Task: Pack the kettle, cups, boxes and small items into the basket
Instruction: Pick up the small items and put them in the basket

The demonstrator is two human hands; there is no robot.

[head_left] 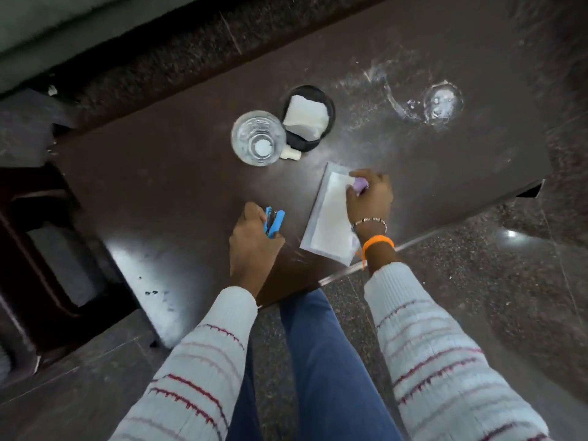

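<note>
Table (445, 160) right side open; glass (258, 138) & black holder (329, 105) block far-centre.

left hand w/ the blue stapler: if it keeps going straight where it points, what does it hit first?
Likely the glass. The left hand, gripping the blue stapler, points up-table; bare table lies between. Depth is unclear, so it might pass just right of it.

Glossy dark table (413, 74), clear glass tumbler (258, 137), blue plastic stapler (273, 222).

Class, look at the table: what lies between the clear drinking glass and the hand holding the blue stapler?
Nothing: in the head view, only bare dark tabletop separates the clear drinking glass from the left hand gripping the blue stapler.
</note>
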